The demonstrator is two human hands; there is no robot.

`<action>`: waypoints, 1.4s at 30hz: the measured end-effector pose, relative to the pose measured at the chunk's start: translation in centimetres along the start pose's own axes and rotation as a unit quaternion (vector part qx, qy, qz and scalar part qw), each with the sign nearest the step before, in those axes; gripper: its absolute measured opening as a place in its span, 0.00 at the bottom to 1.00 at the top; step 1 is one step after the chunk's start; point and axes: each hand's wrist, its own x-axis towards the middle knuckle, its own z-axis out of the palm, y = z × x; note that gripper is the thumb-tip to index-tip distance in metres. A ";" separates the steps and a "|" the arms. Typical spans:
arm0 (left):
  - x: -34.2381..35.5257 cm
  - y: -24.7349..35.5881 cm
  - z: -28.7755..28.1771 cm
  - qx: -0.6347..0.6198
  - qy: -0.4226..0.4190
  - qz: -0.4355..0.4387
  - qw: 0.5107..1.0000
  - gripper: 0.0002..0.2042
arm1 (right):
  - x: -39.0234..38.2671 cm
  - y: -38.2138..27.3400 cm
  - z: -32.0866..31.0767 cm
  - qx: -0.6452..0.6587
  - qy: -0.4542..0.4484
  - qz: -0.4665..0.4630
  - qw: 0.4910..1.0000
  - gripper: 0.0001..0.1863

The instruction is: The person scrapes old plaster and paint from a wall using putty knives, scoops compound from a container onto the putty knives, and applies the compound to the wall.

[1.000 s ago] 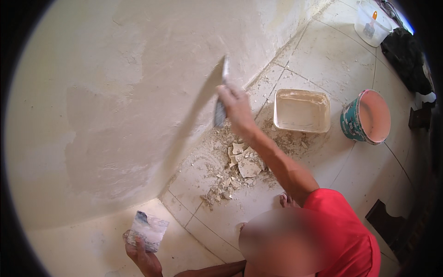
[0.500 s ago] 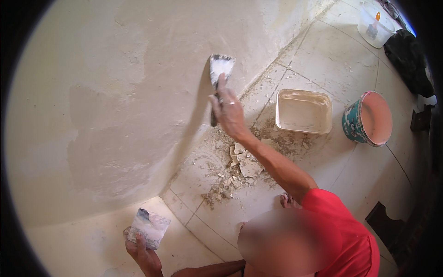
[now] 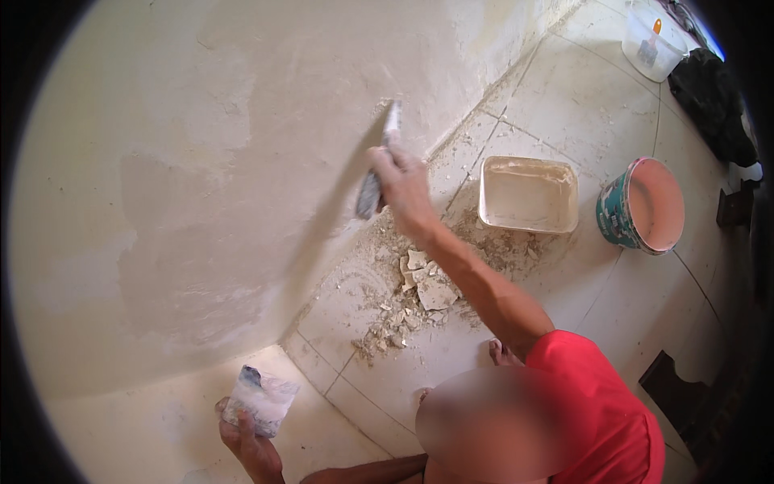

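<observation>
My right hand (image 3: 405,187) is closed around the dark handle of a putty knife (image 3: 393,121). The blade is turned nearly edge-on to me, and its tip meets or almost meets the plaster wall (image 3: 298,105). Fresh-looking, darker filler covers much of that wall in patches. At the lower left, my left hand (image 3: 246,440) grips a flat, square scraper plate (image 3: 262,401) smeared with whitish putty, thumb on its face. Whether that plate has a handle is hidden by my fingers.
Plaster flakes (image 3: 431,286) and crumbs litter the tiled floor along the wall. Right of my arm stand a rectangular tub (image 3: 528,222) of pale filler and a teal bucket (image 3: 617,214), pinkish inside. Farther off are a clear container (image 3: 665,60) with a brush (image 3: 650,48) and a black bag (image 3: 709,105).
My right hand has turned the putty knife from blade face showing to nearly edge-on, shifting it slightly, its handle swinging down and left. My left hand with the scraper plate has barely moved.
</observation>
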 end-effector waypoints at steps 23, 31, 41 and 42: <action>0.6 0.1 1.2 0.002 -0.018 -0.002 1.000 0.17 | -3.6 8.5 -4.8 -0.274 -0.065 -0.095 0.955 0.30; 0.1 0.5 0.5 0.027 -0.006 -0.005 1.000 0.18 | 0.7 -1.4 -1.3 -0.049 -0.017 0.006 0.999 0.16; 0.2 0.3 0.3 0.013 -0.022 -0.005 1.000 0.18 | -3.4 0.6 -2.4 -0.200 -0.013 0.008 0.980 0.32; 0.1 0.3 -0.1 0.013 -0.020 -0.006 1.000 0.18 | -1.5 0.9 -2.9 -0.200 -0.015 0.010 0.980 0.32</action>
